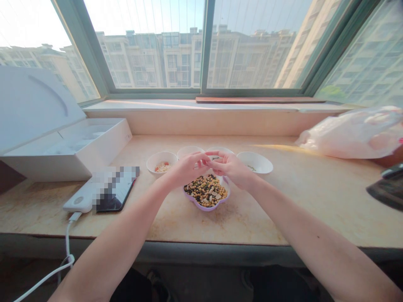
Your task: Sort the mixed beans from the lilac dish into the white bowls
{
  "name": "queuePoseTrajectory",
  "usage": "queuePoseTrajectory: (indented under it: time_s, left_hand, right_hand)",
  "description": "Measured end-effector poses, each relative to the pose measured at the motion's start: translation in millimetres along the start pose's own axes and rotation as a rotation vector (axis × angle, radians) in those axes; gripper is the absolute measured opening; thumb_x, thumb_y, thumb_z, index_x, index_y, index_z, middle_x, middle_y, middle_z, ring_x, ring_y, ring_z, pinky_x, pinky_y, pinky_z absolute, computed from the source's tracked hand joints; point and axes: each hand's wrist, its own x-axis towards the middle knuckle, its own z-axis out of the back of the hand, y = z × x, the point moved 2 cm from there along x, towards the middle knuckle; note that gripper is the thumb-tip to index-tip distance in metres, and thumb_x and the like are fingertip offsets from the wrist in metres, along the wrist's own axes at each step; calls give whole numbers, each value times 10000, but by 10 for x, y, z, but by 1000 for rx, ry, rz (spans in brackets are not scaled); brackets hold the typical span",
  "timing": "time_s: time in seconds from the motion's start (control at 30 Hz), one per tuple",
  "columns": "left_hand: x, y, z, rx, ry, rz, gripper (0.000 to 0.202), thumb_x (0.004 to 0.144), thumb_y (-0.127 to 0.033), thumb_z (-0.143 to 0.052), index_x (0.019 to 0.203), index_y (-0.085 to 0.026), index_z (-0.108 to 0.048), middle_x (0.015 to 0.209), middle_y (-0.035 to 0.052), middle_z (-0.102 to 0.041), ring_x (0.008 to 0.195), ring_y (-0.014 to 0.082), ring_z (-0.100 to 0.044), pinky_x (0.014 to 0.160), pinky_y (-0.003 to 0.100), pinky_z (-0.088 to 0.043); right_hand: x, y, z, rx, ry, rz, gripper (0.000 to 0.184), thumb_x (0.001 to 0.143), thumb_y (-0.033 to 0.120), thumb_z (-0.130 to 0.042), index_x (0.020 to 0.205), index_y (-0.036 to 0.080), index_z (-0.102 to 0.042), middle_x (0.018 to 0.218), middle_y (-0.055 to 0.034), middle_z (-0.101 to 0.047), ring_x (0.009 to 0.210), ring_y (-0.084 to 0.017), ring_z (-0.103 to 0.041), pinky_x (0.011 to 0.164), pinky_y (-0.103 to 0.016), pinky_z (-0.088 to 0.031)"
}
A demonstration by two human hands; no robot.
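Closely paired above a purple scalloped dish [201, 206] of mixed beans [206, 191], left hand [190, 167] and right hand [228, 167] pinching, what's held unclear; white bowls [162, 163] alongside, on a stone worktop [252, 218] beneath a wide window [258, 54].

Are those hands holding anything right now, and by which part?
Cannot tell: the left hand and right hand meet above the purple-rimmed bowl of mixed beans; their fingers would hide anything small.

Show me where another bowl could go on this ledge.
The widest bare patch of stone ledge lies right of the purple flower-shaped dish, below the right white bowl and the plastic bag. A narrower patch sits between the phone and the left white bowl. The centre is crowded: the left hand and right hand hover over the dish among the bowls.
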Motion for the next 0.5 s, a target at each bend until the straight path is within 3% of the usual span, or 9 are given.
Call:
queuePoseTrajectory:
  time_s: [0.13, 0.23, 0.33, 0.4, 0.5]
  left_hand:
    - [13, 1, -19, -22, -56, -8, 113, 972, -211, -612, 936, -172, -712, 975, 31, -716, 832, 128, -641, 826, 280, -526]
    - [28, 4, -11, 29, -63, 7, 130, 979, -227, -600, 927, -189, -712, 1002, 34, -725, 862, 144, -648, 849, 294, -521]
    - [45, 37, 23, 156, -88, 71, 175, 999, -252, -562, 922, -193, -707, 1031, 47, -734, 894, 168, -656, 868, 313, -505]
    - [56, 81, 59, 267, -109, 148, 224, 1017, -256, -510, 931, -190, -706, 1046, 63, -738, 902, 186, -663, 861, 323, -493]
    - [78, 149, 104, 443, -85, 258, 288, 1028, -253, -449, 939, -184, -715, 1059, 89, -741, 941, 219, -673, 872, 341, -473]
  right_hand:
    - [14, -5, -3, 96, 34, -4, 679, 764, 569, -847, 1273, 156, -669, 829, -22, -701, 575, -81, -470, 523, -235, -365]
    - [3, 7, -20, 24, 23, -20, 655, 840, 560, -780, 1341, 160, -647, 881, -52, -727, 591, -99, -523, 543, -250, -416]
    - [-37, 44, -47, -298, -46, 36, 545, 961, 478, -645, 1403, 160, -623, 960, -100, -768, 679, -159, -632, 629, -302, -494]
    - [-81, 91, -86, -626, -71, 157, 447, 971, 382, -632, 1367, 177, -663, 1064, -117, -780, 823, -210, -688, 780, -358, -529]
    - [-153, 146, -183, -984, 57, 297, 326, 933, 334, -670, 1222, 206, -751, 1160, -120, -771, 1043, -285, -688, 943, -414, -504]
